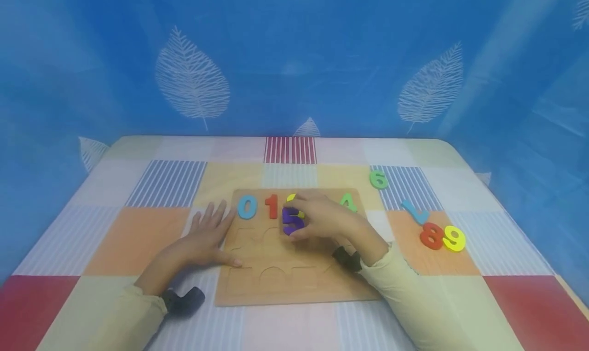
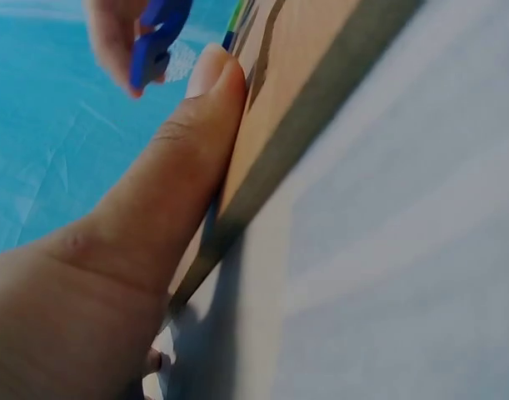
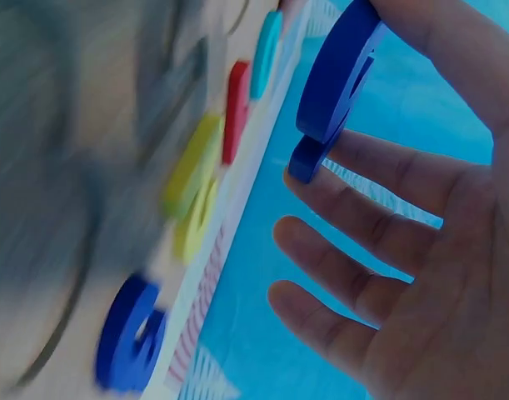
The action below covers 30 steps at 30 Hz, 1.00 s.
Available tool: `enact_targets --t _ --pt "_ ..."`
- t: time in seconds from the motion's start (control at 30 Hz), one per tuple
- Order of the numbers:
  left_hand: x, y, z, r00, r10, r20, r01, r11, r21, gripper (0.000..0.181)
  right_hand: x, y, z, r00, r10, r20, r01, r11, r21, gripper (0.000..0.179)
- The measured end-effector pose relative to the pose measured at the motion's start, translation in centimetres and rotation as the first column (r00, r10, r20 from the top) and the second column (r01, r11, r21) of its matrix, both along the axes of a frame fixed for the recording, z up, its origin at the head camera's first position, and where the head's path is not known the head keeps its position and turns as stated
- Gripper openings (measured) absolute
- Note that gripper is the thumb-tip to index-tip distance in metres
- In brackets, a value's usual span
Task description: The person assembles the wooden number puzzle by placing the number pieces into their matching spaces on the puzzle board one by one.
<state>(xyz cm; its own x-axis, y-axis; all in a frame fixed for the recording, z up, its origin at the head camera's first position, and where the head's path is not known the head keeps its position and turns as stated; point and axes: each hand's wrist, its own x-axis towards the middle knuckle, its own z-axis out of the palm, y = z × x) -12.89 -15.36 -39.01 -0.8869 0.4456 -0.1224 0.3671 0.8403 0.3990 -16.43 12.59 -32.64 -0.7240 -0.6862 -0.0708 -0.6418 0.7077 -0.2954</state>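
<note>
My right hand (image 1: 324, 215) pinches a purple number 5 (image 1: 290, 229) between thumb and fingers, tilted above the wooden number board (image 1: 299, 292). My left hand (image 1: 204, 241) lies with spread fingers at the board's left edge, its thumb (image 2: 208, 92) along the board. In the top row sit a blue 0 (image 1: 241, 208), a red 1 (image 1: 274, 207), a yellow 2 (image 1: 290, 198) partly covered by the 5 and fingers, and a green 4 (image 1: 349, 204). A purple-blue piece (image 3: 117, 337) on the board shows in the right wrist view; my right hand hides it from the head view.
Right of the board lie a green 6 (image 1: 373, 180), a blue 7 (image 1: 420, 216), a red 8 (image 1: 424, 235) and a yellow 9 (image 1: 461, 241). Carved number recesses fill the board's lower rows. A patchwork cloth (image 1: 55, 310) covers the table, with a blue leaf-patterned curtain (image 1: 294, 49) behind.
</note>
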Motion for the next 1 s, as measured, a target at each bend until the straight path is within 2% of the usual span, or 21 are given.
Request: enact_targets --t 0.17,0.33,0.57,0.77,1.0 --pt "-0.1 0.2 0.1 1.0 -0.006 0.025 0.006 1.0 0.004 0.119 -0.6 -2.3 0.0 0.999 0.051 -0.003 -0.051 0.999 0.002 0.066" --pt "-0.2 0.4 0.1 0.999 -0.003 0.048 0.002 1.0 0.018 0.119 -0.4 -4.3 -0.5 0.995 0.095 -0.033 -0.094 0.995 0.039 0.066" --pt "-0.1 0.1 0.0 0.998 -0.023 0.053 0.022 0.999 0.027 0.12 0.6 -7.2 -0.9 0.998 0.063 -0.029 -0.059 0.991 0.118 0.071" --pt "0.1 -0.1 0.1 0.998 -0.037 0.058 0.035 0.998 0.048 0.12 1.4 -8.9 -1.1 0.995 0.068 -0.067 -0.055 0.983 0.175 0.07" --pt "-0.1 -0.2 0.0 0.997 -0.047 0.054 0.045 0.998 0.044 0.12 2.0 -9.7 -1.6 0.999 0.026 -0.047 -0.016 0.98 0.2 0.087"
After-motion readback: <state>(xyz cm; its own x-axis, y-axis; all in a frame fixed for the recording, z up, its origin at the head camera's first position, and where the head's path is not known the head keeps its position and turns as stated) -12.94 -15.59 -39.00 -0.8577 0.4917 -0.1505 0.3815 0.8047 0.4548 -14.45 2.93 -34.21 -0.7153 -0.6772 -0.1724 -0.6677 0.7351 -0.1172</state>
